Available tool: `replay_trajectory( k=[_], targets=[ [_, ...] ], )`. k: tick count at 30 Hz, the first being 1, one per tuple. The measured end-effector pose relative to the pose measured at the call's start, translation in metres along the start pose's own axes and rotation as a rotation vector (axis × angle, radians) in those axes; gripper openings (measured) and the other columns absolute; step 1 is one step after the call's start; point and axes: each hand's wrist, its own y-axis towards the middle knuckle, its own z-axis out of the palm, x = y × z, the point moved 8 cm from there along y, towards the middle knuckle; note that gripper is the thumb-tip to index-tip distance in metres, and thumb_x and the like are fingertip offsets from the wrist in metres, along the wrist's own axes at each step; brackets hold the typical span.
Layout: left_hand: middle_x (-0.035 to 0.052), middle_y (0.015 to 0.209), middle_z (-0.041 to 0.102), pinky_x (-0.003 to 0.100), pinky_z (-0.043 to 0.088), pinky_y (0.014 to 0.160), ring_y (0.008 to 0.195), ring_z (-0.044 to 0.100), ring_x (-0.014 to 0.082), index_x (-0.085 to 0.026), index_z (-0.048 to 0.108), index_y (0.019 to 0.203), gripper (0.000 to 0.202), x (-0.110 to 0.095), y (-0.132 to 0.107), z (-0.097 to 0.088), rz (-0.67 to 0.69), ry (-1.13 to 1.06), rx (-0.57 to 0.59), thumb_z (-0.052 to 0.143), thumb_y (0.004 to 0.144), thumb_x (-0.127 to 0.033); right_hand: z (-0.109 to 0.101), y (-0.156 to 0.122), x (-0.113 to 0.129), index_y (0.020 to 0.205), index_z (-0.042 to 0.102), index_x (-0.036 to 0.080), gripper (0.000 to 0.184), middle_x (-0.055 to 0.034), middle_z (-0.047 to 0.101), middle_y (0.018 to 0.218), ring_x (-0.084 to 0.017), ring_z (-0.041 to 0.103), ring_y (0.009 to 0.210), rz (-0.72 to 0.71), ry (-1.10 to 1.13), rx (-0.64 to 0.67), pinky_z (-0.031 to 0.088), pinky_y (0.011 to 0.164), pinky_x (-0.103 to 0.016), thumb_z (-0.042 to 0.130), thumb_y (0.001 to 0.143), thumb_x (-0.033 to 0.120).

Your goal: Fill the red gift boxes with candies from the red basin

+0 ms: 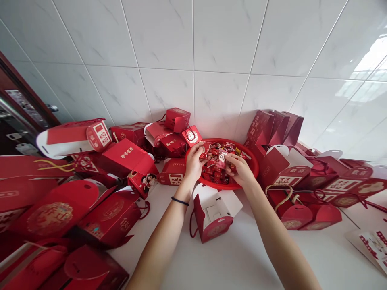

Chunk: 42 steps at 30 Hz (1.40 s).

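Observation:
Both hands are over a red plastic basin (223, 187) heaped with wrapped candies (218, 175). My left hand (195, 163), with a dark band on its wrist, pinches a red-wrapped candy (204, 153) at the basin's left side. Between the thumb and fingers of my right hand (241, 169) is a pink candy packet (222, 160) with a pale round mark. Just in front of the basin, below my hands, stands an open red gift box (215, 230). Its white inside faces up, and a dark red cord handle hangs at its left.
Red gift boxes (127, 159) are piled along the left, several tipped or open. More boxes (287, 165) stand at the right, some with rope handles. A printed white card or bag (370, 247) lies at the far right. Behind the white tabletop (229, 266) rises a tiled wall (220, 92).

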Motion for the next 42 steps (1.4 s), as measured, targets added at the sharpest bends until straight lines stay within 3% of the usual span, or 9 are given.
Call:
replay_trajectory(
  k=[5, 8, 12, 16, 20, 27, 33, 37, 42],
  targets=[
    [0.0002, 0.078, 0.069, 0.027, 0.059, 0.065, 0.066, 0.067, 0.0129, -0.016, 0.069, 0.08, 0.011, 0.001, -0.013, 0.018, -0.194, 0.148, 0.142, 0.071, 0.07, -0.018, -0.007, -0.028, 0.014, 0.068, 0.055, 0.021, 0.045, 0.0017, 0.055, 0.059, -0.012, 0.053, 0.051, 0.07, 0.131, 0.039, 0.027, 0.038, -0.021, 0.085, 0.06, 0.054],
    [0.0018, 0.081, 0.07, 0.026, 0.058, 0.062, 0.063, 0.065, 0.0128, -0.015, 0.07, 0.081, 0.013, -0.007, -0.026, 0.029, -0.228, 0.215, 0.223, 0.071, 0.069, -0.021, -0.012, -0.042, 0.029, 0.069, 0.058, 0.021, 0.042, 0.0046, 0.05, 0.053, -0.009, 0.045, 0.046, 0.047, 0.138, 0.021, 0.024, 0.039, -0.021, 0.086, 0.062, 0.051],
    [0.0033, 0.082, 0.068, 0.024, 0.052, 0.052, 0.062, 0.061, 0.013, -0.015, 0.071, 0.084, 0.028, -0.02, -0.048, 0.036, -0.256, 0.382, 0.351, 0.073, 0.075, -0.042, -0.011, -0.059, 0.053, 0.066, 0.058, 0.02, 0.038, 0.0084, 0.039, 0.048, -0.006, 0.028, 0.043, -0.049, 0.008, 0.039, 0.019, 0.041, -0.023, 0.084, 0.067, 0.048],
    [0.0007, 0.079, 0.063, 0.024, 0.051, 0.059, 0.066, 0.057, 0.0125, -0.017, 0.071, 0.082, 0.036, -0.032, -0.075, 0.034, -0.301, 0.722, 0.59, 0.077, 0.075, -0.051, 0.005, -0.071, 0.064, 0.069, 0.065, 0.018, 0.028, 0.0029, 0.055, 0.061, -0.009, 0.04, 0.052, -0.082, -0.267, 0.182, 0.031, 0.049, -0.025, 0.078, 0.074, 0.042],
    [0.0001, 0.079, 0.065, 0.026, 0.048, 0.066, 0.068, 0.057, 0.0131, -0.017, 0.07, 0.085, 0.034, -0.046, -0.092, 0.022, -0.326, 1.008, 0.728, 0.074, 0.079, -0.05, 0.026, -0.078, 0.056, 0.075, 0.068, 0.017, 0.017, -0.0002, 0.064, 0.07, -0.014, 0.054, 0.066, -0.085, -0.44, 0.353, 0.041, 0.063, -0.028, 0.072, 0.077, 0.033],
    [-0.0001, 0.087, 0.071, 0.027, 0.043, 0.073, 0.084, 0.062, 0.02, -0.02, 0.072, 0.084, 0.021, -0.06, -0.095, 0.003, -0.291, 1.5, 0.827, 0.076, 0.07, -0.035, 0.056, -0.084, 0.012, 0.076, 0.071, 0.018, 0.005, 0.0022, 0.06, 0.065, -0.013, 0.052, 0.063, 0.085, -0.743, 0.489, 0.037, 0.058, -0.025, 0.07, 0.072, 0.019],
    [0.0009, 0.091, 0.074, 0.025, 0.044, 0.075, 0.086, 0.065, 0.0199, -0.02, 0.07, 0.077, 0.013, -0.065, -0.1, 0.006, -0.255, 1.429, 0.886, 0.073, 0.071, -0.032, 0.046, -0.072, 0.017, 0.093, 0.073, 0.018, 0.03, -0.0022, 0.068, 0.076, -0.013, 0.048, 0.061, 0.094, -0.268, 0.301, 0.038, 0.057, -0.026, 0.062, 0.083, 0.043],
    [0.0004, 0.076, 0.069, 0.023, 0.042, 0.064, 0.07, 0.06, 0.0158, -0.02, 0.069, 0.073, 0.018, -0.064, -0.099, 0.005, -0.266, 1.382, 0.879, 0.064, 0.08, -0.036, 0.044, -0.072, 0.018, 0.098, 0.077, 0.018, 0.032, -0.0058, 0.074, 0.082, -0.014, 0.051, 0.062, 0.186, 0.103, 0.345, 0.043, 0.061, -0.028, 0.059, 0.076, 0.032],
    [0.0018, 0.077, 0.07, 0.023, 0.043, 0.058, 0.062, 0.06, 0.0149, -0.019, 0.072, 0.078, 0.019, -0.066, -0.092, 0.004, -0.239, 1.338, 0.79, 0.061, 0.08, -0.034, 0.038, -0.076, 0.028, 0.103, 0.076, 0.02, 0.033, -0.0029, 0.074, 0.085, -0.016, 0.065, 0.079, 0.148, 0.117, 0.383, 0.05, 0.076, -0.03, 0.073, 0.071, 0.021]
  ],
)
